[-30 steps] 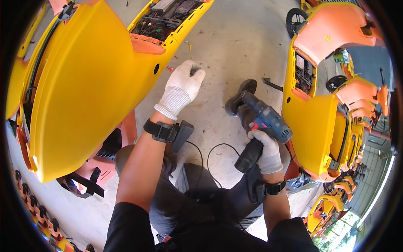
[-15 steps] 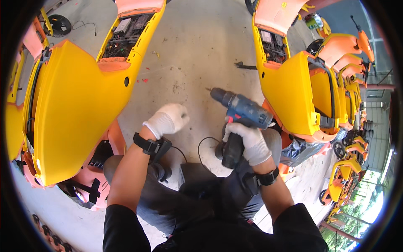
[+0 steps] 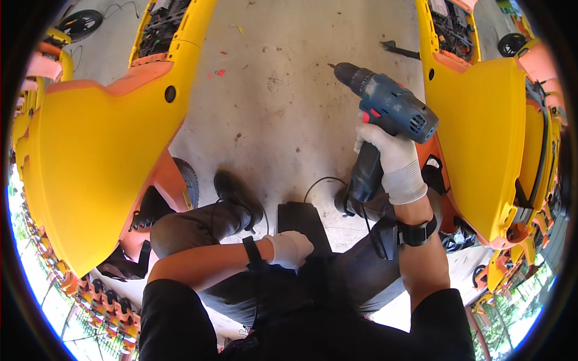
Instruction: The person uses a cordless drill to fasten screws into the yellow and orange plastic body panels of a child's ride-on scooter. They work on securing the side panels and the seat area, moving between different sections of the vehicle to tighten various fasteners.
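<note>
My right hand, in a white glove, is wrapped round the black handle of a blue and black cordless drill. The drill is raised over my right leg, its thin bit pointing to the far left, away from both vehicles. Also gloved in white, my left hand is curled closed in front of my waist, just over a black flat-topped object between my legs. Its fingertips are turned down and out of sight, so whatever they hold, if anything, is hidden.
Yellow and orange scooter bodies stand on my left and right, wiring exposed at their far ends. A black bracket-like part and red scraps lie on the concrete floor. Cables run by my legs; more scooters line both sides.
My left hand has come back from above the floor to my waist. The drill, still in my right hand, has moved up and to the right. The view has shifted too.
</note>
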### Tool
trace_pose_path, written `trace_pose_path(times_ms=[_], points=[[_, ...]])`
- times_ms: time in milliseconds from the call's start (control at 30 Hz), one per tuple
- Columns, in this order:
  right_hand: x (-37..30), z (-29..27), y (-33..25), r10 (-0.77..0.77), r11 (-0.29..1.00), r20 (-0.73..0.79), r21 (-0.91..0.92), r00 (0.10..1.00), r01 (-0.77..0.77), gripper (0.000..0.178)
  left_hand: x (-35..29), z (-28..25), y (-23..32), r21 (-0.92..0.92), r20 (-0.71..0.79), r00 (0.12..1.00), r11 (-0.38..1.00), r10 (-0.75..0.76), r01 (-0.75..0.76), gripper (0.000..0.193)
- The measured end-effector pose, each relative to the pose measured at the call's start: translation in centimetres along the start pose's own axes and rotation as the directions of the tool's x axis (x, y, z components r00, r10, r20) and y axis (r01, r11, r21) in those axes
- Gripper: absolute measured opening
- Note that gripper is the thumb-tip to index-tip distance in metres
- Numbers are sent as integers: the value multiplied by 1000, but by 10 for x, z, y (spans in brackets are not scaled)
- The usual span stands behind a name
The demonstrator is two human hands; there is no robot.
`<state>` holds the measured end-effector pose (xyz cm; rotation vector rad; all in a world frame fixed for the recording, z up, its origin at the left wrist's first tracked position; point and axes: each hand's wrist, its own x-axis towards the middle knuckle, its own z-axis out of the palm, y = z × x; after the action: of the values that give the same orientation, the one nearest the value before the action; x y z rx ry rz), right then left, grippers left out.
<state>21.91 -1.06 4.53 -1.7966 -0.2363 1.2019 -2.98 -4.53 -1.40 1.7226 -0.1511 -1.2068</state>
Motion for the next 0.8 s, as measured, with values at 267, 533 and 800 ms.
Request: trace_pose_path(times_ms=[267, 533, 800], points=[[-4, -25, 11, 124, 992, -112, 36, 986, -120, 13, -17, -23, 3, -64, -34, 988, 986, -154, 151, 18], [-27, -48, 49, 256, 949, -230, 244, 939, -198, 30, -105, -141, -15, -122, -406, 813, 907, -417, 404, 22], [-42, -38, 87, 377, 828, -123, 488, 918, -275, 28, -145, -239, -34, -128, -864, 342, 818, -370, 561, 35]])
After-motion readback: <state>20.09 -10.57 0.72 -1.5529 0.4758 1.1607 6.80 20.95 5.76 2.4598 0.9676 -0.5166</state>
